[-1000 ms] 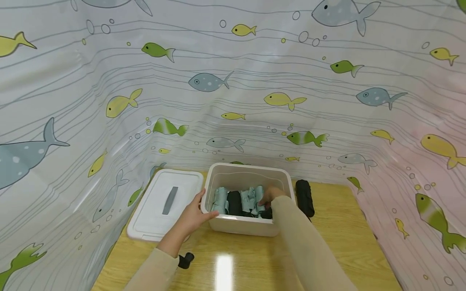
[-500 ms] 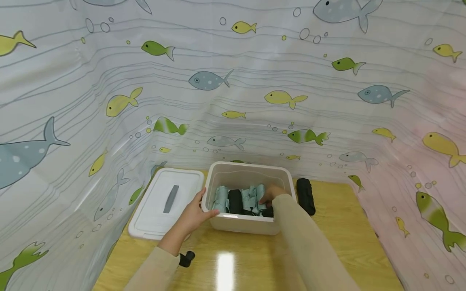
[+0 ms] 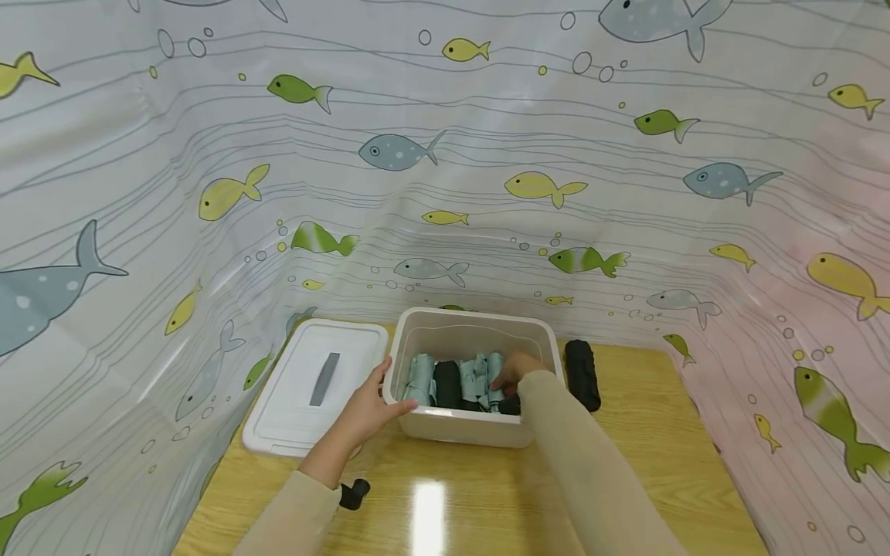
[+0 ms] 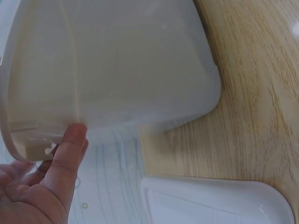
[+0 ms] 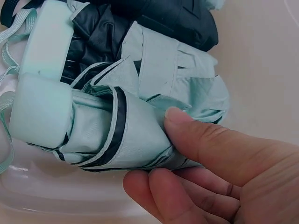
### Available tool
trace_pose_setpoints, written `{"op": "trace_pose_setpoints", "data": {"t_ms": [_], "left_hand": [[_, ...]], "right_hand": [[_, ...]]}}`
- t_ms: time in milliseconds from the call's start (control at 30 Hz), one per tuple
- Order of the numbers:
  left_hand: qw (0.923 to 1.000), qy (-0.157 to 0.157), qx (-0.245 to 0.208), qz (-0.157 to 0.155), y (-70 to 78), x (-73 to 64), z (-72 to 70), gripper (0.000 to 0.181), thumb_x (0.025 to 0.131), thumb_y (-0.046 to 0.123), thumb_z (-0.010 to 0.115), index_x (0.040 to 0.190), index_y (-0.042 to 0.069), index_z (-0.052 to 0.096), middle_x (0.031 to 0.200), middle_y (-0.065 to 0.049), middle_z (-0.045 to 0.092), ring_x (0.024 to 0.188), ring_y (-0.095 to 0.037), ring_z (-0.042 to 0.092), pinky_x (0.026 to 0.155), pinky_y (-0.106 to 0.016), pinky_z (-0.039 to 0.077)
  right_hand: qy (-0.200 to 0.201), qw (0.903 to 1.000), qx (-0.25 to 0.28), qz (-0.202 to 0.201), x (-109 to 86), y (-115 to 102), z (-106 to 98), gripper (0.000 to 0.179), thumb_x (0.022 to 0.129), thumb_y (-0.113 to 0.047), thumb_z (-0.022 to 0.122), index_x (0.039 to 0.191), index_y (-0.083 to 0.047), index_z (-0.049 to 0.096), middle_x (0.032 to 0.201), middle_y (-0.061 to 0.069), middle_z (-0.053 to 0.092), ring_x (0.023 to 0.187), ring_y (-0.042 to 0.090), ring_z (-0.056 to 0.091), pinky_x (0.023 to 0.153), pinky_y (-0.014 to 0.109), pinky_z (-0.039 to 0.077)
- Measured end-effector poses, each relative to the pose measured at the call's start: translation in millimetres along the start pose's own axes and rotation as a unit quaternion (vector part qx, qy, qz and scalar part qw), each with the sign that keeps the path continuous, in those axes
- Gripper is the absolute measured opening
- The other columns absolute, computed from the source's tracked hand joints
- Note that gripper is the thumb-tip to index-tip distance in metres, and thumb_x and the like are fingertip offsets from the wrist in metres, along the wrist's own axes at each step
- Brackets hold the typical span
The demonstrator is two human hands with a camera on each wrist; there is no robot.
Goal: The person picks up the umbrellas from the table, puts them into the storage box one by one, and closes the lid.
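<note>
A cream storage box [image 3: 455,432] stands on the table, with several folded umbrellas lying side by side inside. My left hand [image 3: 368,405] holds its front left corner, the thumb at the front rim and the fingers along the left wall. In the left wrist view, a finger [image 4: 70,149] lies against the box wall [image 4: 140,60]. My right hand [image 3: 518,369] reaches inside and pinches a mint folding umbrella [image 5: 135,135] between thumb and fingers. The umbrella's pale handle [image 5: 39,112] points away from the hand. Next to it lie another mint umbrella [image 5: 163,70] and a black umbrella [image 5: 173,18].
A white lid [image 3: 295,401] with a grey handle lies left of the box. To the right of the box is a black folded umbrella [image 3: 582,376]. A small black object [image 3: 354,494] shows by the left sleeve. Fish-patterned sheeting [image 3: 459,232] surrounds the wooden table [image 3: 653,432].
Hardly anything differs. The right hand's fingers and the mint umbrella they pinch have shifted very slightly inside the box; the left hand keeps its hold on the corner.
</note>
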State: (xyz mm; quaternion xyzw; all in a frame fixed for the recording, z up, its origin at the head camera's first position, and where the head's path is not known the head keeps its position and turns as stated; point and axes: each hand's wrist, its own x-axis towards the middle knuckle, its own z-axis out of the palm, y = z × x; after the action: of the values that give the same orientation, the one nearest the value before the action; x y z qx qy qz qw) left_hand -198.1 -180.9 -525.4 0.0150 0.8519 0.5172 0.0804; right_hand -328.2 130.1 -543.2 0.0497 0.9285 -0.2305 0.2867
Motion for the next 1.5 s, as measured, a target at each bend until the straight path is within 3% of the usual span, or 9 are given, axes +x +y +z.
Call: {"op": "trace_pose_setpoints", "data": {"t_ms": [400, 767, 1100, 1500], "left_hand": [[1.0, 0.002, -0.001, -0.004, 4.1, 0.9, -1.7, 0.113, 0.079, 0.049, 0.083, 0.162, 0.013, 0.016, 0.16, -0.018, 0.031, 0.134, -0.04, 0.047, 0.099, -0.051, 0.048], [1.0, 0.002, 0.0, -0.003, 0.3, 1.7, 0.4, 0.114, 0.079, 0.05, 0.083, 0.162, 0.012, 0.015, 0.159, -0.019, 0.031, 0.135, -0.041, 0.046, 0.1, -0.051, 0.048], [1.0, 0.002, -0.003, -0.004, -0.3, 0.3, 1.9, 0.113, 0.078, 0.048, 0.084, 0.162, 0.014, 0.015, 0.158, -0.02, 0.032, 0.135, -0.04, 0.046, 0.101, -0.051, 0.047], [1.0, 0.003, 0.0, -0.004, 3.3, -0.3, 1.7, 0.112, 0.079, 0.048, 0.084, 0.162, 0.014, 0.016, 0.158, -0.02, 0.034, 0.135, -0.04, 0.047, 0.101, -0.051, 0.047]], "right_hand": [[-0.021, 0.9973, 0.066, -0.025, -3.7, -1, -7, 0.024, 0.089, -0.021, 0.078, 0.089, 0.002, 0.071, 0.08, 0.013, 0.071, 0.074, 0.028, 0.074, 0.063, 0.032, 0.058], [-0.028, 0.9986, 0.029, -0.033, -2.5, 2, -11, 0.021, 0.091, -0.017, 0.075, 0.086, 0.003, 0.074, 0.08, 0.018, 0.073, 0.064, 0.023, 0.072, 0.056, 0.03, 0.057], [-0.031, 0.9985, 0.035, -0.028, -5.0, 6, -10, 0.019, 0.092, -0.013, 0.073, 0.089, 0.006, 0.074, 0.081, 0.018, 0.074, 0.074, 0.027, 0.074, 0.059, 0.031, 0.057], [-0.008, 0.9998, 0.015, -0.008, -11.5, 3, -19, 0.016, 0.089, -0.013, 0.074, 0.084, 0.003, 0.074, 0.08, 0.017, 0.074, 0.06, 0.02, 0.07, 0.055, 0.029, 0.053]]}}
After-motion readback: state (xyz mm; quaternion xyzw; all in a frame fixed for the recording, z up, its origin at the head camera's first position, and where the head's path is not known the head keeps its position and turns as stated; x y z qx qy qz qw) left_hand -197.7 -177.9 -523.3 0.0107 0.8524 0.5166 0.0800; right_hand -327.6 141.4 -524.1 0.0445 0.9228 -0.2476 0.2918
